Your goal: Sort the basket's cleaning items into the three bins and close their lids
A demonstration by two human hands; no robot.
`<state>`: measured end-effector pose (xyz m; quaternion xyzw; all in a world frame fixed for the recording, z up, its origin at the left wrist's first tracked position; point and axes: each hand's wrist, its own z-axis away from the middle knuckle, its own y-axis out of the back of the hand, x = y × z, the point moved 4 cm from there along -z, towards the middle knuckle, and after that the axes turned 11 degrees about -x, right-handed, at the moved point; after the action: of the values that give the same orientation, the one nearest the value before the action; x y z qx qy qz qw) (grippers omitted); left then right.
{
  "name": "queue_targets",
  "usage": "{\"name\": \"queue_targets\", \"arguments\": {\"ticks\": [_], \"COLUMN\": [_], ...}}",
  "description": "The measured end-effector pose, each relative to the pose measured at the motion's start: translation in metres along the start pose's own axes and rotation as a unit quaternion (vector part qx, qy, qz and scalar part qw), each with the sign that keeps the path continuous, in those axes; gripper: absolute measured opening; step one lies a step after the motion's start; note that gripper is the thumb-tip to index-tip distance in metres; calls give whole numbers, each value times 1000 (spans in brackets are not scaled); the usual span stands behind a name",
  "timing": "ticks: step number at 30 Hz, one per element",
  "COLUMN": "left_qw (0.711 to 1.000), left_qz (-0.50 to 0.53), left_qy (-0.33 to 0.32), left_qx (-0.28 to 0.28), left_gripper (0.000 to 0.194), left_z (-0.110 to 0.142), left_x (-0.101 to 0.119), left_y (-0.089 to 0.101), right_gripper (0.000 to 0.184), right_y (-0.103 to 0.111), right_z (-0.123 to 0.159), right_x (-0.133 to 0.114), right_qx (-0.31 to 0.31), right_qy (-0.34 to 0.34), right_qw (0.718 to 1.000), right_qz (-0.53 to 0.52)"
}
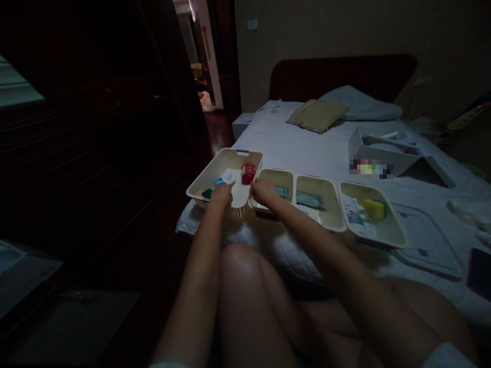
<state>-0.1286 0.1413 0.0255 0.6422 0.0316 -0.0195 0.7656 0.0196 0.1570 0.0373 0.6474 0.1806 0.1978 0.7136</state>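
Just left of centre in the frame, a cream perforated plastic basket (pixel 204 172) sits at the near corner of a bed with a white quilted cover (pixel 299 145). The person's left hand (pixel 221 195) is over the near rim of that basket; its fingers are hidden from me, so I can't tell whether they grip anything. The right hand (pixel 264 192) is curled, knuckles up, and looks closed round the basket's right-hand rim, just where a smooth cream plastic bin (pixel 270 175) begins.

Inside the basket, a red cylindrical container with a printed side (pixel 248 174) leans near the right wall. Left of it lie a crumpled white bundle (pixel 227 177) and a small blue piece (pixel 218 181), with something dark green (pixel 207 193) nearer the left hand; the light is poor, and I wouldn't swear to what these are.

Rightward from the smooth bin, which holds a flat teal packet (pixel 282 192), come a second cream bin (pixel 333 204) with another teal packet (pixel 309 200) and a third cream bin (pixel 391 225) with a yellow block (pixel 373 208) beside white printed packets (pixel 355 219).

At lower right, a translucent grey lid (pixel 427 243) lies flat on the bed. Toward the upper right are a beige cushion (pixel 318 115) and a dark wooden headboard (pixel 341 76).
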Motion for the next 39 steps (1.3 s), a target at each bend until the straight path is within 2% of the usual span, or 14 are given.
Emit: {"name": "queue_targets", "arguments": {"ticks": [3,6,9,14,18,24,32,39], "left_qw": [998,997,996,981,977,975,981,980], "left_qz": [40,54,73,180,200,198,167,170], "left_qy": [47,49,45,67,80,97,93,100], "left_qx": [-8,-3,-1,11,11,4,-10,-10], "left_gripper": [33,33,32,36,35,35,33,33], "left_z": [-2,-10,-22,-39,-43,-40,-30,-28], "left_x": [-35,-58,-71,-84,-89,-86,-80,-80], "left_y": [-9,-11,-16,-35,-45,-45,-46,-47], "right_gripper": [32,32,33,30,28,29,29,30], "right_y": [-4,-10,-18,-36,-44,-49,-51,-52], "right_z": [-16,-33,-49,-71,-83,-84,-71,-69], "right_x": [-18,-32,-42,-46,-44,-49,-54,-59], "right_qx": [-3,-10,-18,-28,-50,-103,-84,-117], "right_qy": [8,3,-4,-12,-27,-16,-2,27], "right_qw": [1000,1000,1000,999,998,994,996,992], "right_qz": [-1,-1,-11,-16,-2,41,41,47]}}
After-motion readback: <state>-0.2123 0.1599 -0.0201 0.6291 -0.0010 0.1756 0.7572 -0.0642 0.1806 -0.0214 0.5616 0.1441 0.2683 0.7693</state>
